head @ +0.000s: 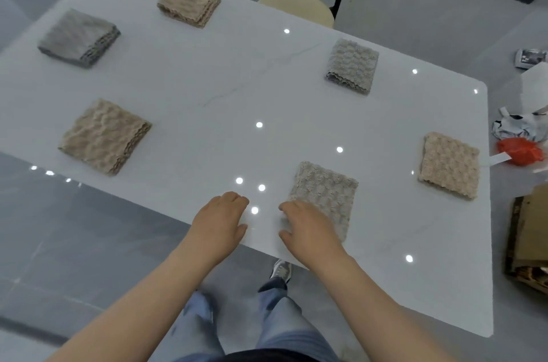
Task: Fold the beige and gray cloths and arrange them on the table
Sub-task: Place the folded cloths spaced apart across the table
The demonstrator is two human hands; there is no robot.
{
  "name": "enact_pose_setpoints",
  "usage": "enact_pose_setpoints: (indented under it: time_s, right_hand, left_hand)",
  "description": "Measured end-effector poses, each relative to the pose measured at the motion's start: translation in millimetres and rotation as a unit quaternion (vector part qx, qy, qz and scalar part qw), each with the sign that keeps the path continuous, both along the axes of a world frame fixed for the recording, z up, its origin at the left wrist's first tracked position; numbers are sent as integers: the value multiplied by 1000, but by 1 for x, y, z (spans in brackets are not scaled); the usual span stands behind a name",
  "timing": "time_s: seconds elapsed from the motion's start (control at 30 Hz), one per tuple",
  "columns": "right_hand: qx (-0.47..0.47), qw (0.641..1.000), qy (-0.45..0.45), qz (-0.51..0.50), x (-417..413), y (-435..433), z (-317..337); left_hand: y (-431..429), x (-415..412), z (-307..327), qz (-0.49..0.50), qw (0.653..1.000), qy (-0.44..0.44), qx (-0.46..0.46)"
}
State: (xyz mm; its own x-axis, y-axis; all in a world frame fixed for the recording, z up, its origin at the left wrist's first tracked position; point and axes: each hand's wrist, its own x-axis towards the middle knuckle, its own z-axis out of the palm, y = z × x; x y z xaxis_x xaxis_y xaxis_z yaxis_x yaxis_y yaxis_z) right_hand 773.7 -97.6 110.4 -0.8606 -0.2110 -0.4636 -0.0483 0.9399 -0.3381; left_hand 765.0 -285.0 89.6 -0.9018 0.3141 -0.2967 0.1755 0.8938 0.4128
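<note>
Six folded cloths lie well apart on the white table [237,88]. At the upper left of the frame sits a gray cloth [78,38], and just right of it, higher up, a beige cloth [189,2]. A second gray cloth [351,65] is right of centre, towards the top. A second beige cloth [105,136] lies at the left middle, and a third beige cloth [449,164] near the table's right edge.

The nearest cloth [329,195], a grayish one, lies below centre, close to the table's lower edge. The right hand [308,228] lies over its lower left corner, back upward and thumb spread out onto the table. Its fingers are bent, and I cannot tell whether they pinch the fabric or only rest on it. The left hand [219,222] rests on the bare tabletop just left of that cloth, apart from it, fingers loosely curled and holding nothing.

Above the table stands a cream-seated chair [296,5]. On the floor at the right edge of the frame are a red plastic bag [520,151], crumpled paper [510,127] and a cardboard box [527,243].
</note>
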Motion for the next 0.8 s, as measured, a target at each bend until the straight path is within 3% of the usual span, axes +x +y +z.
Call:
enact_pose_setpoints:
  time_s: [0.4,0.8]
  right_hand:
    - [-2,1000,-1,-11,18,-175,6]
    - [-15,998,9,-55,-21,-223,19]
  left_hand:
    - [-172,16,21,1,999,-6,-34]
    - [-229,-23,28,-5,1000,5,-21]
